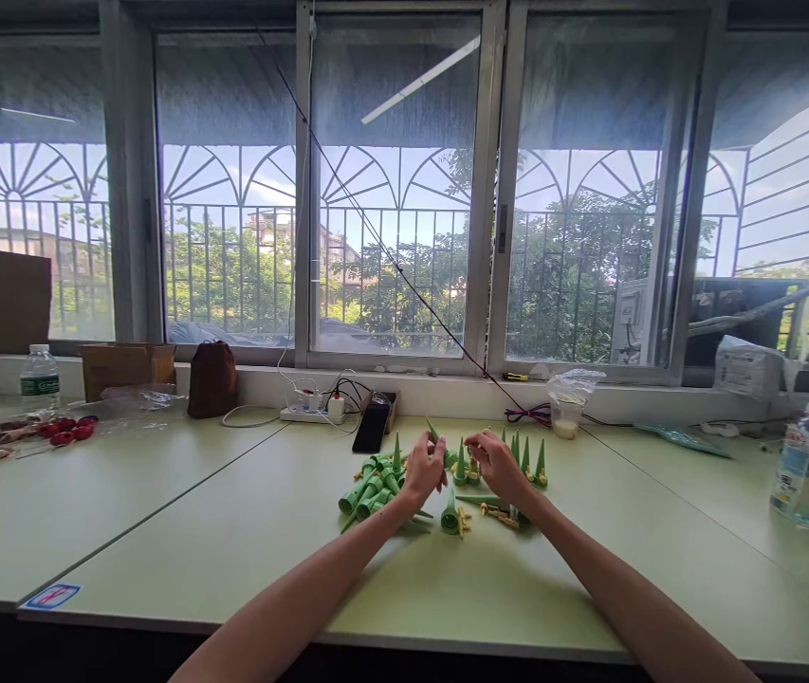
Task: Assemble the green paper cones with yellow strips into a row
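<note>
My left hand [425, 470] is curled around a green cone-shaped plastic spike [434, 433] whose tip points up and away. My right hand [493, 465] is pinched on a small part that I cannot make out, close to the left hand. Below and left of the hands lies a pile of green cones [370, 489] on their sides. Several green cones stand upright [528, 457] behind my right hand. Small yellow pieces [496, 513] and one more green cone [450, 517] lie on the pale green table [248, 512] just in front of the hands.
A black phone [371, 429] and a white power strip [311, 412] lie near the window sill. A plastic bag with a cup [566, 403] stands behind the cones. Water bottles stand at far left [40, 381] and far right [808, 465]. Red items [66, 431] and a brown pouch [211, 380] are at left.
</note>
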Action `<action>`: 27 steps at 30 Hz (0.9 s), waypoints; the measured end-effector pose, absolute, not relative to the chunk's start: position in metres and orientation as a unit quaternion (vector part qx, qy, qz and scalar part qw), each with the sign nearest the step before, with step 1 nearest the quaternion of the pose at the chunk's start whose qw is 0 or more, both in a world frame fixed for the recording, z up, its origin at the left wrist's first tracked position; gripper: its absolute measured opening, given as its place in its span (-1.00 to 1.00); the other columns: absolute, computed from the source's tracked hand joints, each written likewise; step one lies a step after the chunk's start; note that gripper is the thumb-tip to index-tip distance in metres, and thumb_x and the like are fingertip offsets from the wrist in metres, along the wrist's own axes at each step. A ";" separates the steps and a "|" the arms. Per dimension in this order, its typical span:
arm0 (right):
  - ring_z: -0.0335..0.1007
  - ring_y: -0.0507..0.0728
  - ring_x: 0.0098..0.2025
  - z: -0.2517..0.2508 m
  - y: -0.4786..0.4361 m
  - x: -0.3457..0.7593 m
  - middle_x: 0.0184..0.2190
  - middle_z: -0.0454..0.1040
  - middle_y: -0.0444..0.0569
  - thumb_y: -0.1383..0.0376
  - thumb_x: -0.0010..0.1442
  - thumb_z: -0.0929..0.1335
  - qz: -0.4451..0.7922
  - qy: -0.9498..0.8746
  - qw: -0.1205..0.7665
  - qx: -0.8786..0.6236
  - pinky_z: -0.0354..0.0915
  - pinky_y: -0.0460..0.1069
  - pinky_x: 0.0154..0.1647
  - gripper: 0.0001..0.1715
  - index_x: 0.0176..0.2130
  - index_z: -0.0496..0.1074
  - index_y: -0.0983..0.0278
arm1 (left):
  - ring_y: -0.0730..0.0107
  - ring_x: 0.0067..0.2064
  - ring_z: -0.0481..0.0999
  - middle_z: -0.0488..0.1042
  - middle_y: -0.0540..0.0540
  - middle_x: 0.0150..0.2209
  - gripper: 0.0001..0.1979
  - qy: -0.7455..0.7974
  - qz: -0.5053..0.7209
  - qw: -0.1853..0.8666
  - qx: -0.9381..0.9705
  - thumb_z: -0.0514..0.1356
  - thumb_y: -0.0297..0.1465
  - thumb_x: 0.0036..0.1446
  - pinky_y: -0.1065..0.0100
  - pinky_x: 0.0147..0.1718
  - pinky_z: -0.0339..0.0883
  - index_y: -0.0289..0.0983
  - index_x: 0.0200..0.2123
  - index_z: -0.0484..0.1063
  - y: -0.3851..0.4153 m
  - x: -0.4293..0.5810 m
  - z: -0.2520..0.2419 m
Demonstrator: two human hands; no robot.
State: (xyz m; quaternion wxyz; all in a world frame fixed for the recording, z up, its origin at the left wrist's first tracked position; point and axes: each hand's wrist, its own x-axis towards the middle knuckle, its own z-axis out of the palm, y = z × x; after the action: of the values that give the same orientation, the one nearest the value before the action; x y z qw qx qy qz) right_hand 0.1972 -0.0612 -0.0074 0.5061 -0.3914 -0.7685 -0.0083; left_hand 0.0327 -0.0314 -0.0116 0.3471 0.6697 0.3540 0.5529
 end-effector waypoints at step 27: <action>0.47 0.12 -0.35 -0.002 -0.071 0.189 -0.36 0.56 -0.02 0.29 0.16 0.36 0.025 -0.764 0.534 -0.362 0.37 -0.01 -0.27 -0.79 -0.16 0.47 0.27 | 0.52 -0.74 0.38 0.35 0.09 -0.49 -0.58 0.277 0.556 0.419 0.663 0.13 0.02 0.06 0.53 -0.89 0.13 -0.24 -0.33 0.23 -0.032 0.036 -0.012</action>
State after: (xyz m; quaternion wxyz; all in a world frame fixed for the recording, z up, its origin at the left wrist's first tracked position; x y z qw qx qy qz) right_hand 0.1887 -0.0709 -0.0018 0.5342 -0.3620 -0.7635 0.0255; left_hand 0.0357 -0.0322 -0.0119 0.4186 0.6625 0.2771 0.5560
